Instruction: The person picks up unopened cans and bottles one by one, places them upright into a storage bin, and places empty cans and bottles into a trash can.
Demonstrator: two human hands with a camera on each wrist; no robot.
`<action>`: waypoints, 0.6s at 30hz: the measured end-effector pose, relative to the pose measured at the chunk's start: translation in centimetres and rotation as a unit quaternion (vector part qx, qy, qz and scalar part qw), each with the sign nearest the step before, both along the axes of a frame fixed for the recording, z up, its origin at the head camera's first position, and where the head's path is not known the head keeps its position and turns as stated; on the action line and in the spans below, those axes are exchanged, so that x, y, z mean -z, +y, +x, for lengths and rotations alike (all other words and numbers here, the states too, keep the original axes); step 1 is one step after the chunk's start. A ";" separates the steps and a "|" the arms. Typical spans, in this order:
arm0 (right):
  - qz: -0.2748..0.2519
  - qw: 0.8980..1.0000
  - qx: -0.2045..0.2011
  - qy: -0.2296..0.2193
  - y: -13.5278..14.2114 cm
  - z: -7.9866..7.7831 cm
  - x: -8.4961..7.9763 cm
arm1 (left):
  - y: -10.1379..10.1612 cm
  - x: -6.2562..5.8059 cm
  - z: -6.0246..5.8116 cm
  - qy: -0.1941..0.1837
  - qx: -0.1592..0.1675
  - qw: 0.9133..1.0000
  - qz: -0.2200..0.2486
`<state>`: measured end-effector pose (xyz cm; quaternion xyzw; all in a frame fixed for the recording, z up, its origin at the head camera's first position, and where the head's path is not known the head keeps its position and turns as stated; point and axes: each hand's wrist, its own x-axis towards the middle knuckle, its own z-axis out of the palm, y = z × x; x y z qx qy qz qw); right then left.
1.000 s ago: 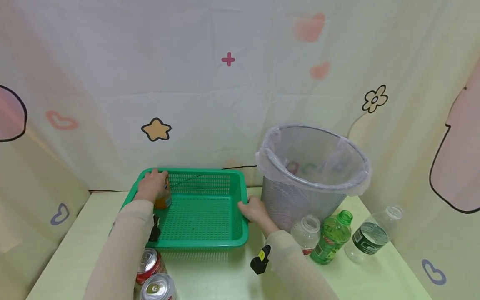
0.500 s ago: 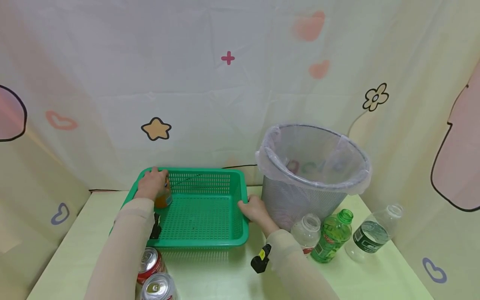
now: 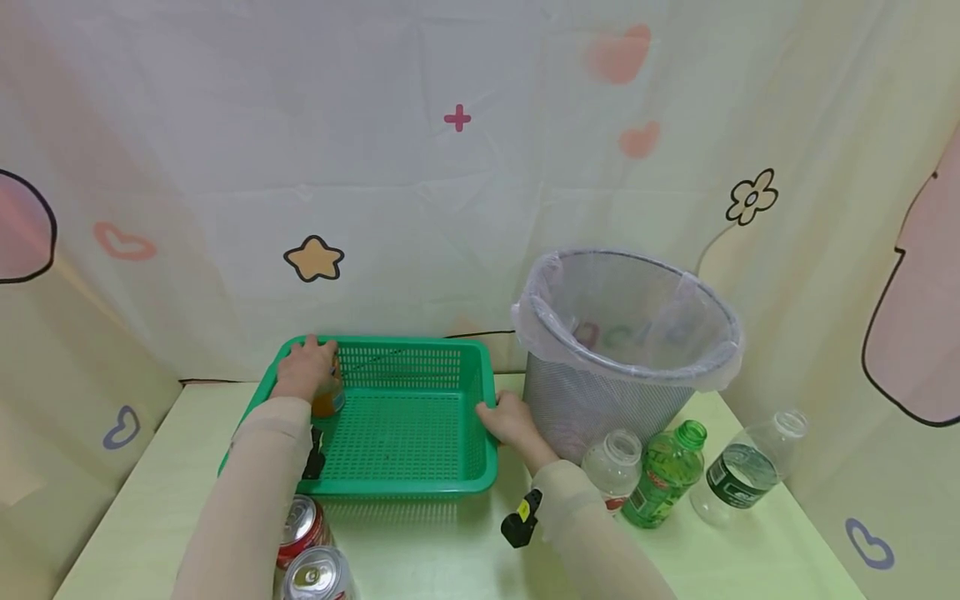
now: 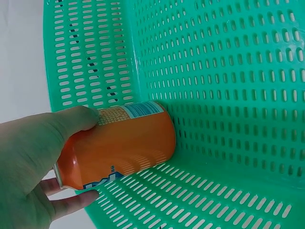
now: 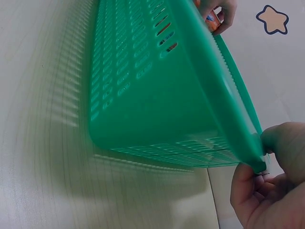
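Note:
A green plastic basket with slotted walls stands at the back of the table, left of centre. In its back left corner is an orange drink can, upright on the basket floor. My left hand holds this can from above, thumb on one side and fingers on the other. With my right hand I grip the basket's right rim, pinched between thumb and curled fingers in the right wrist view. Below my left forearm stand a red can and a silver-topped can, partly cut off by the frame.
Right of the basket stands a mesh bin lined with a clear bag. In front of it are a clear bottle, a green bottle and a clear bottle with a dark label. A printed curtain hangs behind.

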<state>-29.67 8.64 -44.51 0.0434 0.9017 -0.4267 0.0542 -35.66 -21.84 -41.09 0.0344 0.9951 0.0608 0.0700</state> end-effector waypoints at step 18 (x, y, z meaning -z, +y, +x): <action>0.001 1.000 -0.008 -0.013 0.1 0.0 -0.2 | 0.0 -1.7 1.7 0.033 0.018 0.999 -0.014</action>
